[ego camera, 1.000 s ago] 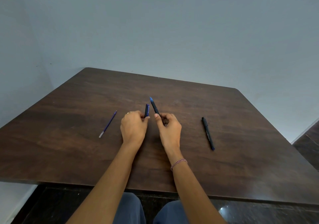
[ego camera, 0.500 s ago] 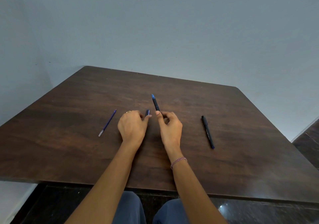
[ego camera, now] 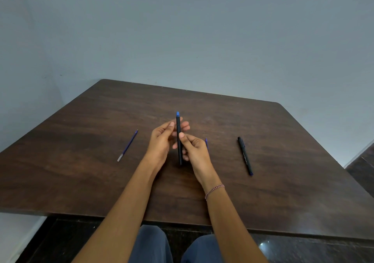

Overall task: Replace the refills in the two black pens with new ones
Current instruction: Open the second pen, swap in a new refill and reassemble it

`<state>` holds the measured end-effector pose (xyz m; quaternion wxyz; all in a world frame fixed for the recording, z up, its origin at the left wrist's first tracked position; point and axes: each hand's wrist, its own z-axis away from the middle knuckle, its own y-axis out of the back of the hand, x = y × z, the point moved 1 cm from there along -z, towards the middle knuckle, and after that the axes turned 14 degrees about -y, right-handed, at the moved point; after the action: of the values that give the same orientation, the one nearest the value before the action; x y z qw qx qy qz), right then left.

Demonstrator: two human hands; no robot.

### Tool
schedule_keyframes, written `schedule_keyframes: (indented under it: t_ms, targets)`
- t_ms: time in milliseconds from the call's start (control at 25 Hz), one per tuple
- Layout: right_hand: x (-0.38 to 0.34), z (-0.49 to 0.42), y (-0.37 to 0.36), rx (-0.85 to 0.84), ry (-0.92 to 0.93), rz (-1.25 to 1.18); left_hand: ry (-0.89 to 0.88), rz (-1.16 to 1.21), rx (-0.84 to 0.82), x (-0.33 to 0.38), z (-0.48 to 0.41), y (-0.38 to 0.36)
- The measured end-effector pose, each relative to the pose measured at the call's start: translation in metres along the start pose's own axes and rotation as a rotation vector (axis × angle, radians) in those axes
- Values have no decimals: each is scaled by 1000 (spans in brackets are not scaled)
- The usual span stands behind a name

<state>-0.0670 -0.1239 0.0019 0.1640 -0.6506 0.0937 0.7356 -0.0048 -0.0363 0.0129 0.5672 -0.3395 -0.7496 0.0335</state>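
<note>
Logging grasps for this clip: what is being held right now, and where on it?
A black pen, upright: the left hand holds its upper barrel below the blue end, and the right hand pinches the middle.

Dark brown wood-grain table [ego camera: 81, 171], rounded at its far-right corner, stands in a corner formed by 2 plain grey-blue walls: rear wall [ego camera: 202, 30] and left wall [ego camera: 18, 70]. A few small dark marks low on the walls. Floor [ego camera: 60, 240] dark and polished, showing 1 bright light reflection [ego camera: 262, 244]. Lighting soft and even.
</note>
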Motion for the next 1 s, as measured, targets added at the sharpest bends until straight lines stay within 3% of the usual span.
schedule_keyframes:
  t_ms: [240,1000]
  targets:
    - [-2,1,0,-98,-16,-13,66,218,-54,6,-1,1]
    - [4,-4,3,-94,38,60,44,102,89,2,-2,8]
